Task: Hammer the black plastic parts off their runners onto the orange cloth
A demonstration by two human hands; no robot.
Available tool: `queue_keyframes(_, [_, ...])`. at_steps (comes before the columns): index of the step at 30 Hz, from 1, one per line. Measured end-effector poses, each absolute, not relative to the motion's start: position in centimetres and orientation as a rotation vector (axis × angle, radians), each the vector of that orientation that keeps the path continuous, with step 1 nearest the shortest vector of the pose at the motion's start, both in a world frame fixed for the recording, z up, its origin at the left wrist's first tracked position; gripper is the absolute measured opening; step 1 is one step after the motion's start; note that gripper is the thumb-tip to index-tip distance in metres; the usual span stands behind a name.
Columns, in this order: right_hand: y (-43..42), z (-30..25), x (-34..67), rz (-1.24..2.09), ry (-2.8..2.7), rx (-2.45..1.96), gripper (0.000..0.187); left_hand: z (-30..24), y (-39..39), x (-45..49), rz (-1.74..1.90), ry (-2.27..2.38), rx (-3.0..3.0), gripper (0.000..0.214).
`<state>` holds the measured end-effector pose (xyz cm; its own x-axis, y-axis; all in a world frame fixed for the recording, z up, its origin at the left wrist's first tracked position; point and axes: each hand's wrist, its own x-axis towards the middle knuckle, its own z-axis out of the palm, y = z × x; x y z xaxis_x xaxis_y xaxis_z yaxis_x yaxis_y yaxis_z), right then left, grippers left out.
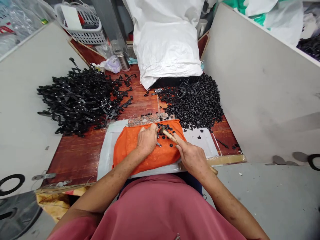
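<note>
Tabletop (pixel 77 156), right hand (pixel 193 158) around hammer (pixel 170 136)

Left hand's grip (pixel 147 140) hides most of small grey metal piece (pixel 159 145); whether fingers pinch it, unclear. Right hand's grip (pixel 192 157) covers middle of hammer with pale wooden handle (pixel 170 135). Bulging white woven sack (pixel 168 43) cut off by top edge, hiding back of reddish-brown wooden worktop (pixel 75 156). Dusty-red shirt (pixel 160 206) cut off below. Heaped small black parts (pixel 197 103) too tiny to tell singly.
</note>
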<state>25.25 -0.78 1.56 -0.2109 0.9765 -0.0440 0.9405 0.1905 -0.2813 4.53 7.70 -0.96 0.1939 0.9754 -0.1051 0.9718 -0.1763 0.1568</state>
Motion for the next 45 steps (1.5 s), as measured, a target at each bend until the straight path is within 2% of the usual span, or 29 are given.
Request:
queue_keyframes(12, [-0.8,1.9,25.0,0.373,-2.259,-1.808,0.055,-1.4,7.6,4.5,0.1,1.893,2.264,0.03])
queue_keyframes(17, [-0.5,2.0,24.8,0.423,-2.304,-1.902,0.055,-1.4,7.6,4.5,0.167,1.866,2.26,0.03])
queue_keyframes(20, [-0.4,2.2,25.2,0.499,-2.23,-1.808,0.056,-1.4,7.7,4.4,0.188,1.86,2.212,0.028])
queue_keyframes(29, [-2.0,1.9,27.6,0.608,-1.912,-1.777,0.052,-0.9,8.2,2.3,0.628,1.684,1.982,0.023])
queue_keyframes(38, [-3.9,0.7,27.2,0.675,-1.903,-1.791,0.05,-0.3,6.8,0.4,0.614,1.609,1.857,0.026])
queue_keyframes(42, [-3.7,0.9,26.5,0.777,-1.827,-1.745,0.048,-0.4,5.9,0.5,0.612,1.576,1.824,0.028])
queue_keyframes(45, [-3.0,0.9,25.1,0.96,-1.701,-1.629,0.038,-0.3,5.1,0.8,0.691,1.496,1.743,0.03])
